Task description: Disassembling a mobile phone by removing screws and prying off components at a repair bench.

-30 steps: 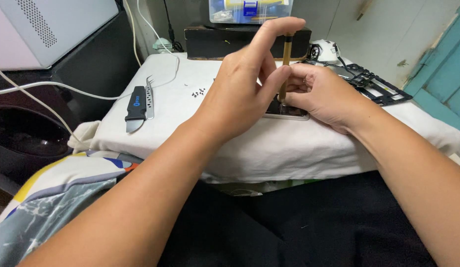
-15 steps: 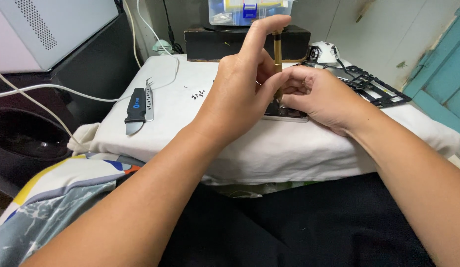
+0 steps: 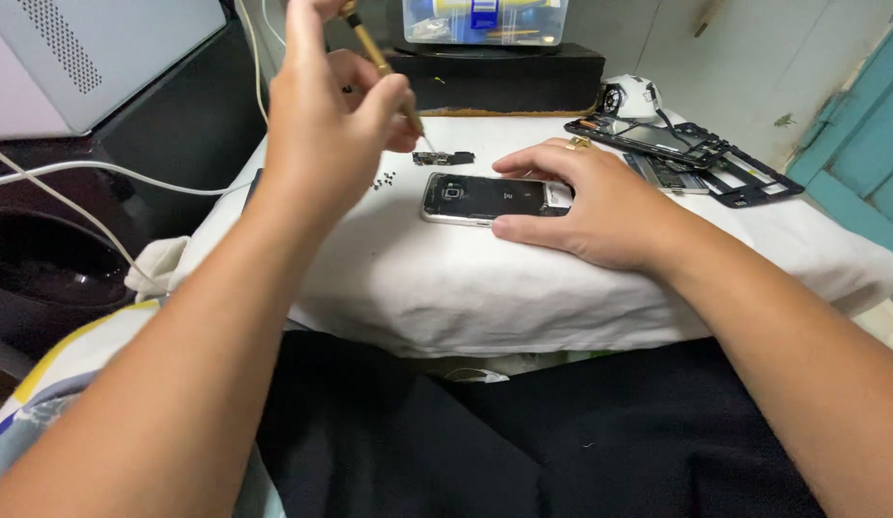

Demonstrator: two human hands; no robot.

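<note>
Counting 2 hands (image 3: 322,134) (image 3: 590,206), 1 screwdriver (image 3: 384,67), 1 phone (image 3: 485,199).

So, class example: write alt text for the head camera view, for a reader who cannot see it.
A person's left hand holds a brass-coloured screwdriver raised above a white cloth-covered table, while the right hand steadies an opened smartphone. A small removed part and tiny screws lie beside it; dismantled phone frames sit further right.

Soft, even indoor light, moderately bright. White cloth (image 3: 485,288) well lit, no harsh glare. Faint shadow beneath right hand (image 3: 590,206). Left hand (image 3: 322,134) slightly motion-blurred. Wide-angle stretch at edges; foreground forearms soft.
</note>
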